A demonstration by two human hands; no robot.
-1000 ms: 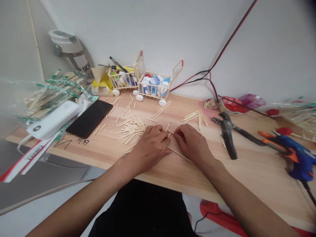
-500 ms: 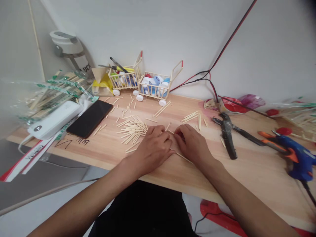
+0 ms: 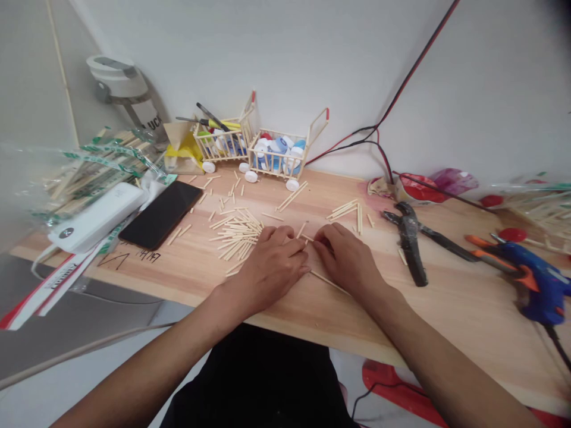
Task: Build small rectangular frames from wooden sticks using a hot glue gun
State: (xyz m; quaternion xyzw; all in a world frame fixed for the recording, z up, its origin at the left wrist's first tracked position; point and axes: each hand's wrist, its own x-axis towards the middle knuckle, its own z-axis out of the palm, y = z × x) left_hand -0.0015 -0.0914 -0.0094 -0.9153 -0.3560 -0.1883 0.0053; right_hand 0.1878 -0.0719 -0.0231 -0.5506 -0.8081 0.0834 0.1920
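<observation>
My left hand (image 3: 277, 261) is low over the wooden table, its fingers curled down around thin wooden sticks whose ends are partly hidden beneath them. A short stick (image 3: 302, 229) pokes out past those fingertips. Close by on the right, my right hand (image 3: 342, 252) has its thumb and fingers pinched at the end of another thin wooden stick (image 3: 308, 238), which bridges the gap between the hands. One longer stick (image 3: 329, 281) lies on the tabletop below, running from the left fingertips to under the right palm. A pile of cut sticks (image 3: 236, 233) spreads beside my left hand.
Two small stick-built carts (image 3: 276, 157) holding bottle caps stand by the wall. Black-handled cutters (image 3: 413, 244) and a blue glue gun (image 3: 542, 279) lie right. A phone (image 3: 161, 215), white power bank (image 3: 98, 217) and bagged sticks (image 3: 102, 160) are left. The table's front edge (image 3: 285, 327) is near.
Both hands stay almost in place over the sticks. The left fingers have shifted very slightly; the whole view has drifted a little.
</observation>
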